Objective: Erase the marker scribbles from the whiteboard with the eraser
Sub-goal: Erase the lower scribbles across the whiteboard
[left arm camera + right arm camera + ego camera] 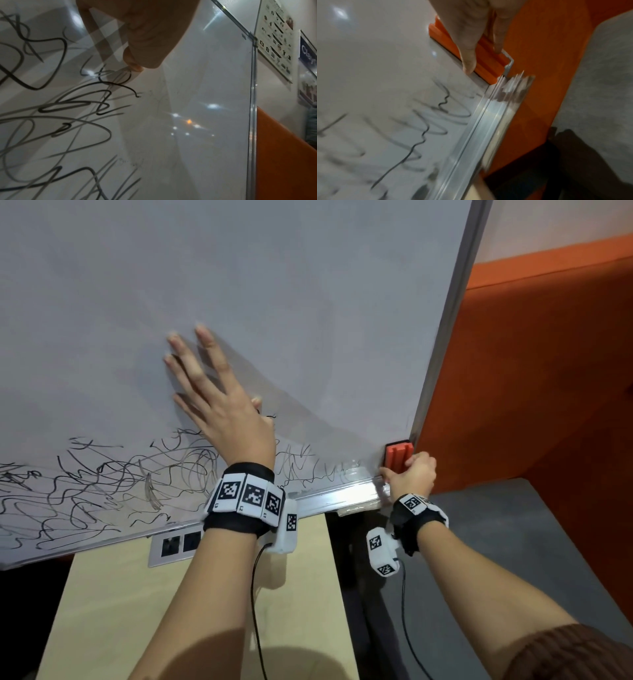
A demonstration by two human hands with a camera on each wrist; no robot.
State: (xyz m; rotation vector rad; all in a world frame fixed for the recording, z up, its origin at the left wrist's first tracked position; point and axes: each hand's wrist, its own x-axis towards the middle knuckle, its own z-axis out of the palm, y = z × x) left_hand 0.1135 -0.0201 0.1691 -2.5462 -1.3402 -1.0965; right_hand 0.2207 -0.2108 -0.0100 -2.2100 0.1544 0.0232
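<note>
The whiteboard (274, 302) fills the head view, with black marker scribbles (102, 484) across its lower part. My left hand (219, 398) lies flat on the board just above the scribbles with its fingers spread; the left wrist view shows its thumb (135, 66) touching the board beside the scribbles (51, 108). An orange eraser (397, 455) stands in the board's bottom right corner. My right hand (409, 472) pinches it, thumb (468, 60) on its left edge and a finger on its right, over the eraser (489, 63).
An aluminium tray (342, 496) runs along the board's bottom edge. An orange wall (531, 388) stands right of the board, over a grey surface (513, 542). Below are a wooden table (120, 594) and power sockets (178, 542). Posters (274, 33) hang beyond the board.
</note>
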